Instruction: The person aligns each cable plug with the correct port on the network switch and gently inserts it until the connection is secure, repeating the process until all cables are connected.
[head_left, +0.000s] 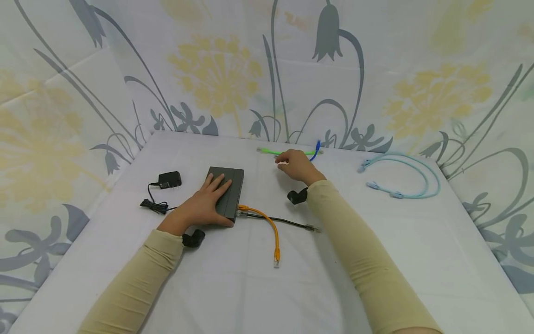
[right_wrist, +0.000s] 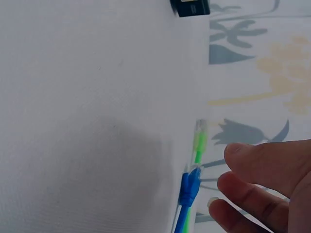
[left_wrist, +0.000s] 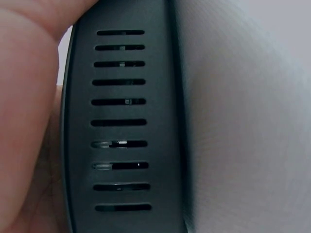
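My left hand (head_left: 200, 205) rests with spread fingers on top of a dark grey network switch (head_left: 234, 178). Its thumb lies along the near edge. The left wrist view shows the slotted side of the switch (left_wrist: 160, 111) close up. An orange network cable (head_left: 273, 225) and a black network cable (head_left: 288, 221) run from the switch's right side. Farther back, my right hand (head_left: 297, 166) hovers over a green network cable (head_left: 270, 151) and a blue network cable (head_left: 315, 153). In the right wrist view its fingers stand loosely bent, apart from the blue plug (right_wrist: 188, 188), holding nothing.
A black power adapter (head_left: 169, 179) with a bundled cord (head_left: 154, 205) lies left of the switch. At the right rests a looped light-blue network cable (head_left: 425, 178). A flower-patterned curtain (head_left: 233, 60) borders the white-covered table (head_left: 233, 297) at the back.
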### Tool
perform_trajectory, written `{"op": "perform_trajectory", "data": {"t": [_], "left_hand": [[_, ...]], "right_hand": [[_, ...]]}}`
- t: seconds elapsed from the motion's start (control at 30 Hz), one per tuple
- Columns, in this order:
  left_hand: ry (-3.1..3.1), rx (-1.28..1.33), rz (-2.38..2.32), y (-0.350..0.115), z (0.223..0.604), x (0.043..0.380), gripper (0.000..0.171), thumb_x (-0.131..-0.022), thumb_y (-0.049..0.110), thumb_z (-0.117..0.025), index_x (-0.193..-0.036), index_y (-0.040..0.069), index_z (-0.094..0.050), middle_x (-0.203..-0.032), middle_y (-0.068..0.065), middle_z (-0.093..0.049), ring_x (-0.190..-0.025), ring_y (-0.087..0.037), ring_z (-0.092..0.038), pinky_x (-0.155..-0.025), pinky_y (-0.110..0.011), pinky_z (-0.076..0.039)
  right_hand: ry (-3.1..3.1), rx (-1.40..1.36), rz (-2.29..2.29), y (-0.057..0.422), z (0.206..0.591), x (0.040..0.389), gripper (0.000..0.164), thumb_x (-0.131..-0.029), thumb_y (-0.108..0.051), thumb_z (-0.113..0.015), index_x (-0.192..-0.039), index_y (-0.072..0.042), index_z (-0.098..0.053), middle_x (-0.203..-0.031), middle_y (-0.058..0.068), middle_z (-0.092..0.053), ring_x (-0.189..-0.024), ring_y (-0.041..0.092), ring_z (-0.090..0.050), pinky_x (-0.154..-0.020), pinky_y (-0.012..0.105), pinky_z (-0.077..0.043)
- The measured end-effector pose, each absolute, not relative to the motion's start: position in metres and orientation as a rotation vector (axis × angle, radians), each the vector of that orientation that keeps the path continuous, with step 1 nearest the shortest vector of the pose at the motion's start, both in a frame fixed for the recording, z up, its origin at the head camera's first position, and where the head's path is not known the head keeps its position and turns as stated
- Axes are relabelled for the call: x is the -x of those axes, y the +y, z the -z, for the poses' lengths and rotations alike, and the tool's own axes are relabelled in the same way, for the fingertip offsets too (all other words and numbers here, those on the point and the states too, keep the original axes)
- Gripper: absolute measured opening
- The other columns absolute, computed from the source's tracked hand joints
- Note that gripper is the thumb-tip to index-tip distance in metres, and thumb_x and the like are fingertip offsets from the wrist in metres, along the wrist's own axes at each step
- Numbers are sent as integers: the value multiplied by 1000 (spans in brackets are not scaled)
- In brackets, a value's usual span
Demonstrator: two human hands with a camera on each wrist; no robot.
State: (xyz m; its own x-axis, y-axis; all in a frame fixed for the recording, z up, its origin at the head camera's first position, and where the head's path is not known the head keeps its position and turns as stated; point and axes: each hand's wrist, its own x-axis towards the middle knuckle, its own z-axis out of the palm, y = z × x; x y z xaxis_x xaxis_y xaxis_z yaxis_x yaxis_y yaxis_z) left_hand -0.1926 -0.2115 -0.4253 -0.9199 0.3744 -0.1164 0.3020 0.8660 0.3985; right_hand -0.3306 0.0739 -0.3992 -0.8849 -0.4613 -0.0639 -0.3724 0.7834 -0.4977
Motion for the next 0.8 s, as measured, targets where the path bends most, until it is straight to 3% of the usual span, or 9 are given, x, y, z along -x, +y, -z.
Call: {"op": "perform_trajectory", "data": {"t": [0.3, 0.8], "left_hand": [[2848, -522, -560, -211, 425, 192, 118, -68, 59, -80, -157, 16, -16, -164, -12, -2, -149, -43, 8, -112, -65, -25], [2851, -513, -543, -211, 425, 192, 118, -69, 60, -79, -157, 17, -15, -165, -11, -3, -149, -42, 7, -111, -64, -27]], "right_hand": [[2865, 547, 751, 77, 412, 340, 30, -97, -19, -55, -123, -11, -67, -137, 12, -57, -133, 31, -47, -112, 46, -36], [2884, 406, 694, 83, 423, 346, 40, -95, -17, -52, -133, -10, -59, -145, 15, -49, -138, 36, -40, -115, 49, -31]]}}
